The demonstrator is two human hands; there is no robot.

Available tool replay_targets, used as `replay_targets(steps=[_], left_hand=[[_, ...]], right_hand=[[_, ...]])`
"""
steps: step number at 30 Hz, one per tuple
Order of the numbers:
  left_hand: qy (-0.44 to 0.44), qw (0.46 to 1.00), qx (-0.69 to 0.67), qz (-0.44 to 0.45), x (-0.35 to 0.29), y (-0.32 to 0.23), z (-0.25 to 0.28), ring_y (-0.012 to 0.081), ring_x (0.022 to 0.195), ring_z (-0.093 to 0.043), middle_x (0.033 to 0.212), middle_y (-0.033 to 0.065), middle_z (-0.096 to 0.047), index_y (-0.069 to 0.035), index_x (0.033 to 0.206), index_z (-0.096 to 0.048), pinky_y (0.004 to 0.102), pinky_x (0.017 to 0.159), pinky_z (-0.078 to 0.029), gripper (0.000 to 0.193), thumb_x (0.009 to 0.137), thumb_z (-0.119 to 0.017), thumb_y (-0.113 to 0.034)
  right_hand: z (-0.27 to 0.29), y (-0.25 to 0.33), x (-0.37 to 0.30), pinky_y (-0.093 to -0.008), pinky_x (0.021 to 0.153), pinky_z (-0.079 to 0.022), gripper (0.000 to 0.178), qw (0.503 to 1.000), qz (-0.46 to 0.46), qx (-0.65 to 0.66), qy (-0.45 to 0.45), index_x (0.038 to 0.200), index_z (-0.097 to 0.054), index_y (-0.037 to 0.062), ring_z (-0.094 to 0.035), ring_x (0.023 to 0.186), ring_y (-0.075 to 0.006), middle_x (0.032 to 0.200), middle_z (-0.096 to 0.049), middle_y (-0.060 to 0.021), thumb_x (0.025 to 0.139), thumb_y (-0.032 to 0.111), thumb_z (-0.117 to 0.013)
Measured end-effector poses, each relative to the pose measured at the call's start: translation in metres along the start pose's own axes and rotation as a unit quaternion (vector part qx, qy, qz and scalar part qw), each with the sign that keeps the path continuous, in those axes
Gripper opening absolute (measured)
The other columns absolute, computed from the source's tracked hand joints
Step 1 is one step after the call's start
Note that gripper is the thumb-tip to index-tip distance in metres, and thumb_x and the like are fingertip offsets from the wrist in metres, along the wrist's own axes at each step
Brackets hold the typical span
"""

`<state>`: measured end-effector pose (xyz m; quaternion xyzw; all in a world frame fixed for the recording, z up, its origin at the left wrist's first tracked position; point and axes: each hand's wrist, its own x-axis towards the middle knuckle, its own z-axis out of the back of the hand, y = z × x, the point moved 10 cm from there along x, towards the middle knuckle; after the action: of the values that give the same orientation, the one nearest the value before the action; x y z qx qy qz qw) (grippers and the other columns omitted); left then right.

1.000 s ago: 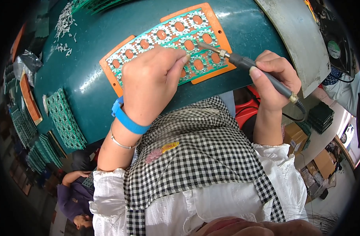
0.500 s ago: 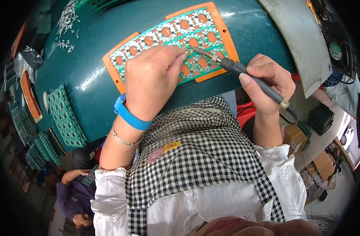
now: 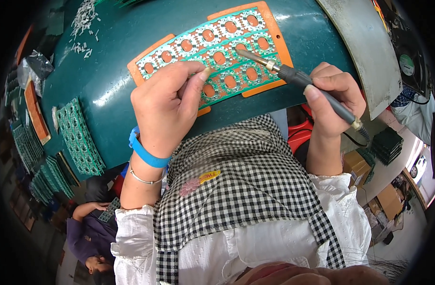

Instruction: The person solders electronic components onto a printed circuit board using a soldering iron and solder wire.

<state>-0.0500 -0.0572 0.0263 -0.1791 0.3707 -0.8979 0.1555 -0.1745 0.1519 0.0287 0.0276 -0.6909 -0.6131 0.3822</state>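
Observation:
A green circuit board panel [image 3: 221,45] with rows of round openings lies on an orange fixture plate [image 3: 280,38] on the table. My left hand [image 3: 163,102], with a blue wristband, is over the panel's near left part. Its thumb and forefinger are pinched together; whatever they hold is too small to make out. My right hand [image 3: 337,97] grips a soldering iron [image 3: 298,78] by its dark handle. The iron's metal tip points left over the middle of the panel; whether it touches the board I cannot tell.
Small white parts [image 3: 84,19] are heaped at the far left of the green table [image 3: 115,71]. Stacked circuit boards [image 3: 79,137] stand near the left edge. A grey metal sheet [image 3: 365,47] borders the right. Another person [image 3: 91,237] sits at lower left.
My left hand has drawn back to the left, away from the iron's tip. My right hand with the soldering iron has shifted slightly right. The panel appears a little farther right.

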Motion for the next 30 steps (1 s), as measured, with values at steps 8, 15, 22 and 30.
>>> replay_targets(steps=[8,15,22,30], left_hand=[[-0.042,0.994,0.037,-0.090,0.005,-0.009,-0.006,0.0083,0.054,-0.055,0.067,0.0041,-0.066,-0.003,0.088,-0.074,0.0229,0.050,-0.042,0.008,0.081,-0.076,-0.003],[-0.028,0.994,0.050,-0.092,0.009,-0.006,-0.013,0.0118,0.057,-0.062,0.072,0.0053,-0.070,-0.005,0.089,-0.075,0.0239,0.051,-0.046,0.008,0.080,-0.076,-0.005],[0.005,0.991,0.068,-0.112,0.003,-0.015,-0.010,0.0136,0.061,-0.066,0.073,0.0062,-0.070,-0.004,0.087,-0.074,0.0238,0.053,-0.048,0.008,0.079,-0.077,-0.004],[-0.035,0.996,0.048,-0.066,-0.004,-0.004,0.007,0.0188,0.058,-0.063,0.070,0.0067,-0.066,-0.006,0.084,-0.070,0.0299,0.050,-0.048,0.009,0.077,-0.075,-0.002]], right_hand=[[-0.013,0.000,0.002,-0.0259,0.053,-0.041,0.017,0.999,0.011,-0.029,0.021,0.079,-0.061,-0.0042,-0.057,0.058,-0.0151,0.069,-0.062,-0.0104,0.071,-0.011,-0.074],[-0.019,-0.002,0.004,-0.0249,0.050,-0.040,0.015,0.998,0.014,-0.054,0.034,0.077,-0.062,-0.0053,-0.058,0.057,-0.0157,0.068,-0.063,-0.0118,0.070,-0.010,-0.075],[-0.014,-0.001,0.002,-0.0245,0.051,-0.040,0.016,0.997,-0.008,-0.071,0.032,0.077,-0.061,-0.0053,-0.057,0.057,-0.0150,0.068,-0.063,-0.0125,0.070,-0.010,-0.075],[-0.020,0.001,0.000,-0.0256,0.052,-0.040,0.017,0.999,0.004,-0.017,0.035,0.080,-0.062,-0.0041,-0.057,0.058,-0.0146,0.067,-0.062,-0.0106,0.070,-0.011,-0.074]])
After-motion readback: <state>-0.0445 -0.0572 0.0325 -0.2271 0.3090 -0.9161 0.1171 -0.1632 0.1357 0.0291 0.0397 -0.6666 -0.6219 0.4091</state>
